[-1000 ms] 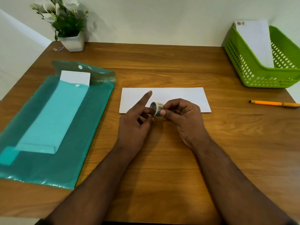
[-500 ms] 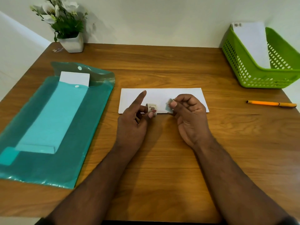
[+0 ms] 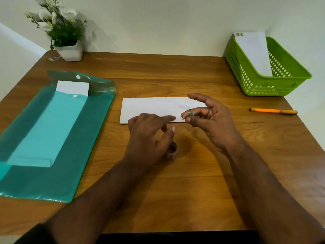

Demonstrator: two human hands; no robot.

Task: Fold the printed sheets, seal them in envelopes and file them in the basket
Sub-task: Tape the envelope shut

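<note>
A white envelope (image 3: 154, 108) lies flat in the middle of the wooden table (image 3: 202, 191). My right hand (image 3: 214, 120) hovers over the envelope's right end and pinches a small torn piece of tape (image 3: 187, 114) between thumb and fingertip. My left hand (image 3: 149, 140) is just in front of the envelope, index finger stretched toward the tape piece. The small tape roll (image 3: 172, 150) sits on the table by the base of my left thumb, partly hidden. A green basket (image 3: 260, 85) at the far right holds one upright white envelope (image 3: 253, 51).
A teal plastic folder (image 3: 52, 155) with white sheets (image 3: 73, 87) poking out lies at the left. An orange pen (image 3: 273, 111) lies to the right of the envelope. A potted white flower (image 3: 67, 50) stands at the back left corner.
The tape piece has come off the roll and stays in my right hand, which moved right. My left hand dropped toward me and the roll now sits on the table.
</note>
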